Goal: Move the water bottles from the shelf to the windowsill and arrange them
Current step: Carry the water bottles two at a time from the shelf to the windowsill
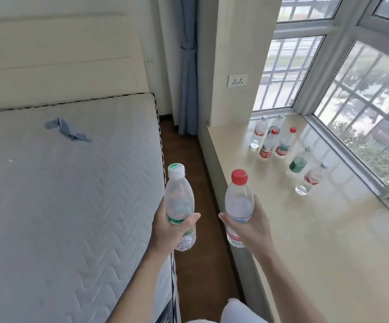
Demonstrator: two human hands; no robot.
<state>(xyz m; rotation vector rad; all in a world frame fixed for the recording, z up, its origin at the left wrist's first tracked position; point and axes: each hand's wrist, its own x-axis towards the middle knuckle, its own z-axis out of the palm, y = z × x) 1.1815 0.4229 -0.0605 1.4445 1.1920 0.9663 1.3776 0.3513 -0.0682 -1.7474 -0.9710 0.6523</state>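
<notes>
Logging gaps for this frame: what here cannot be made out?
Head view only.
- Shelf: outside the frame.
- Sill bottles: labels too small and blurred to read; one rear bottle partly hidden by those in front.
- Left hand: fingers hidden behind the green-cap bottle.
- Right hand: fingers hidden behind the red-cap bottle.
- Windowsill: near end cut off by the bottom edge.

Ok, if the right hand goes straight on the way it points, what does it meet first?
Probably nothing near: the right hand, gripping the clear red-capped plastic bottle, points along the beige windowsill toward the blue curtain. The standing bottles lie right of that line; depth is unclear.
</notes>
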